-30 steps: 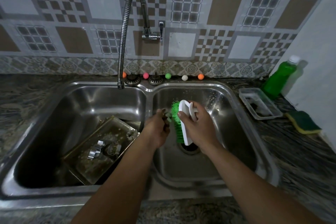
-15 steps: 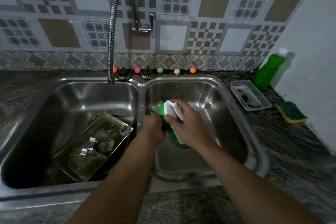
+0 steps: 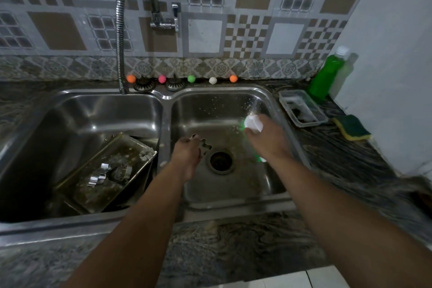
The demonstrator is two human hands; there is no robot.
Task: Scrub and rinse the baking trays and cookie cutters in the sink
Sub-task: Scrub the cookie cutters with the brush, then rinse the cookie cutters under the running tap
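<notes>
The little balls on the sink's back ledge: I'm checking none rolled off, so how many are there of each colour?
Orange balls: 2
Pink ball: 1
Green ball: 1
White ball: 1
Total: 5

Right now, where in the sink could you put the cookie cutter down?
The right basin has bare floor around the drain, between the left hand holding a cookie cutter and the right hand holding the brush. The left basin's back half is bare too; its front is crowded by the dirty tray.
</notes>
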